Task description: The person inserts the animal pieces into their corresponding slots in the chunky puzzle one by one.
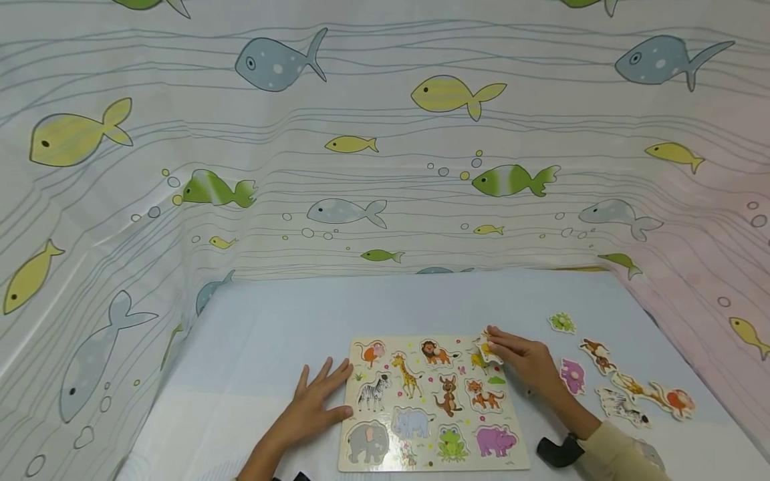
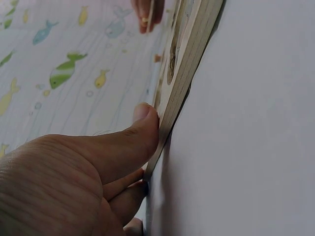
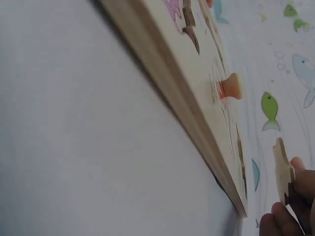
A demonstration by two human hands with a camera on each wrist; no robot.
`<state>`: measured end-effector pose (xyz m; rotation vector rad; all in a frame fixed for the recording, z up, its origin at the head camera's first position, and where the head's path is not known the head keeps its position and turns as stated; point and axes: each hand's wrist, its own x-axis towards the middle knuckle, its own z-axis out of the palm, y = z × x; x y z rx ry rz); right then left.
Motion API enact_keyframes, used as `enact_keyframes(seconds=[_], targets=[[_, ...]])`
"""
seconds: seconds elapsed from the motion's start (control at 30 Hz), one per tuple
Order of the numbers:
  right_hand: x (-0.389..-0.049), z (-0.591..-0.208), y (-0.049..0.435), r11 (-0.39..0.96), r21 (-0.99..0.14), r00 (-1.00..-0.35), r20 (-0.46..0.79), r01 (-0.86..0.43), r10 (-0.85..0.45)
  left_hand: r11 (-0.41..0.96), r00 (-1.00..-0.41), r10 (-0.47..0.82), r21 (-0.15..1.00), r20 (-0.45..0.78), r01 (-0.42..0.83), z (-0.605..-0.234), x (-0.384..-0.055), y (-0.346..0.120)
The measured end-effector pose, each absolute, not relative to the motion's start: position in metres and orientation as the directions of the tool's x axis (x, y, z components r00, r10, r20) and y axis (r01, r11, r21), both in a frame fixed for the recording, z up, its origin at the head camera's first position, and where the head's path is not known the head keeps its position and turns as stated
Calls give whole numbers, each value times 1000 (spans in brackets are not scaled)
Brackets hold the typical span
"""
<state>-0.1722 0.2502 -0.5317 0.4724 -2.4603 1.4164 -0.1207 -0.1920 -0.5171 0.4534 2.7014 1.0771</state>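
Observation:
A wooden animal puzzle board (image 1: 436, 401) lies flat on the white table. My left hand (image 1: 317, 407) rests along its left edge with fingers spread, and in the left wrist view the thumb (image 2: 142, 125) presses against the board's side. At the board's top right corner, my right hand (image 1: 532, 364) pinches a puzzle piece (image 1: 488, 349) over a yellow animal picture. From the right wrist view the same thin wooden piece (image 3: 283, 172) is tilted and above the board's surface. A lion piece (image 1: 438, 353) with a knob sits in the board beside it.
Right of the board lie several loose pieces: a frog (image 1: 562, 323), a kangaroo (image 1: 597, 356), a purple hippo (image 1: 572, 376), a zebra (image 1: 623, 407), a giraffe (image 1: 628, 385) and a monkey (image 1: 680, 403). A grey piece (image 1: 650, 454) is partly behind the right sleeve. Fish-patterned cloth surrounds the table.

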Motion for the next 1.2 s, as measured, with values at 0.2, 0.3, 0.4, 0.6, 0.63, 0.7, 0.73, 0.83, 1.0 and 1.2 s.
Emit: enact_keyframes(seconds=[0.2, 0.3, 0.4, 0.6, 0.63, 0.7, 0.73, 0.83, 1.0, 1.2], targets=[[-168, -533, 241, 523, -771, -926, 363, -363, -108, 682, -933, 354, 700, -61, 213, -517, -121, -191], [-166, -536, 238, 543, -761, -927, 360, -355, -102, 679, -933, 357, 700, -49, 223, -518, -122, -191], [-165, -537, 236, 553, -747, -921, 372, -370, -114, 673, -932, 360, 701, -32, 236, -519, -122, -192], [-165, -539, 233, 587, -695, -898, 414, -416, -146, 689, -933, 355, 690, -54, 222, -518, -122, -192], [-165, -539, 232, 593, -685, -894, 422, -423, -151, 690, -933, 354, 690, -58, 219, -518, -122, -192], [-165, -539, 232, 600, -667, -883, 439, -443, -164, 690, -933, 353, 691, -62, 215, -518, -122, -192], [-165, -539, 231, 602, -659, -879, 446, -451, -170, 690, -934, 353, 691, -64, 214, -518, -122, -192], [-165, -539, 230, 606, -638, -864, 468, -475, -185, 691, -935, 350, 692, -65, 210, -518, -122, -192], [-165, -540, 230, 610, -621, -853, 483, -492, -195, 689, -936, 347, 694, -63, 209, -519, -123, -192], [-167, -542, 230, 625, -610, -854, 482, -487, -195, 685, -934, 353, 697, -62, 213, -521, -123, -193]])
